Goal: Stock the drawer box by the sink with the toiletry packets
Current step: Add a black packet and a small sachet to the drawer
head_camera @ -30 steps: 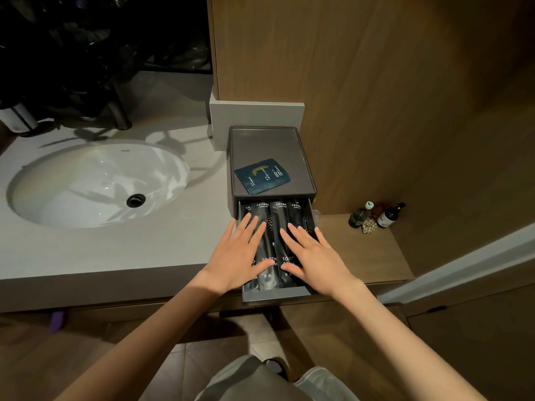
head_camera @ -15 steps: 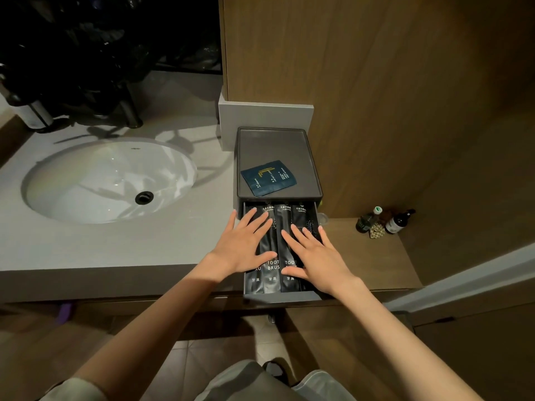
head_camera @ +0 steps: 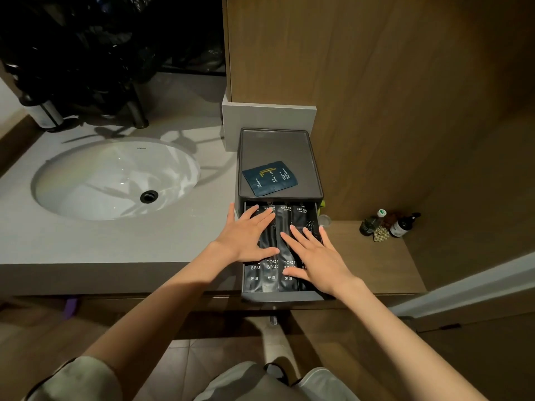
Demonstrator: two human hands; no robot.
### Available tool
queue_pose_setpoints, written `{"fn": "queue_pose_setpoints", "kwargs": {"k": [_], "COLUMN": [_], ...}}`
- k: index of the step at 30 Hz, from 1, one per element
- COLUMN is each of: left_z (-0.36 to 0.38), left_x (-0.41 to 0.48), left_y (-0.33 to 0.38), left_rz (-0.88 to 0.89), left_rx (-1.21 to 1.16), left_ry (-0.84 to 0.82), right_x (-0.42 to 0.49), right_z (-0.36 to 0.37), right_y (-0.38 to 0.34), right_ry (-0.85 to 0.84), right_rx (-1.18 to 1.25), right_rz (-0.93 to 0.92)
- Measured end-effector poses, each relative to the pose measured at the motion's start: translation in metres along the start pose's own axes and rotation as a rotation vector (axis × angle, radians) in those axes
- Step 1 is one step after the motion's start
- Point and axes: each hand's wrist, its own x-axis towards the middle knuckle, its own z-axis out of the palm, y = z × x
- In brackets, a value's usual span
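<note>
Head view, drawer box point(head_camera: 278, 149) at the desk's point(head_camera: 115, 247) right edge beside the sink point(head_camera: 115, 180), drawer point(head_camera: 282, 297) pulled out, left hand point(head_camera: 246, 235) and right hand point(head_camera: 315, 256) flat, fingers spread, pressing black toothbrush packets point(head_camera: 271, 277) inside, blue packet point(head_camera: 270, 178) on the box's top

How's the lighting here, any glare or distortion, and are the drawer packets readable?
Head view: dim, warm light; bright patches and leafy shadows across the sink basin; upper left nearly black; wide-angle stretch towards the corners; white lettering on the toothbrush packets is legible.
</note>
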Motion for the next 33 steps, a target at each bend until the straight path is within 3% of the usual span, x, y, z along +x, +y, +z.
{"fn": "queue_pose_setpoints", "kwargs": {"k": [9,12,17,21,24,29,33], "left_z": [-0.009,-0.009,-0.020,-0.039,-0.049,-0.047,-0.043], "left_x": [-0.002,-0.013,-0.022,-0.005,0.016,0.048,0.059], "left_y": [-0.002,-0.001,-0.006,-0.017,-0.027,-0.044,-0.050], "left_rz": [0.008,0.023,0.006,-0.109,-0.194,-0.265,-0.271], "left_rx": [-0.096,-0.161,-0.295,-0.390,-0.449,-0.421,-0.418], "left_ry": [0.001,0.150,0.524,0.650,0.602,0.363,0.317], "right_x": [-0.001,-0.005,0.006,0.035,0.060,0.097,0.109], "right_z": [-0.005,-0.017,-0.051,-0.074,-0.078,-0.069,-0.063], "right_y": [0.002,0.001,0.006,0.019,0.029,0.039,0.038], "right_ry": [-0.007,0.038,0.326,0.418,0.353,0.250,0.279], "right_rx": [0.042,0.125,0.214,0.312,0.381,0.479,0.553], "right_rz": [-0.006,0.001,0.000,0.069,0.112,0.151,0.174]}}
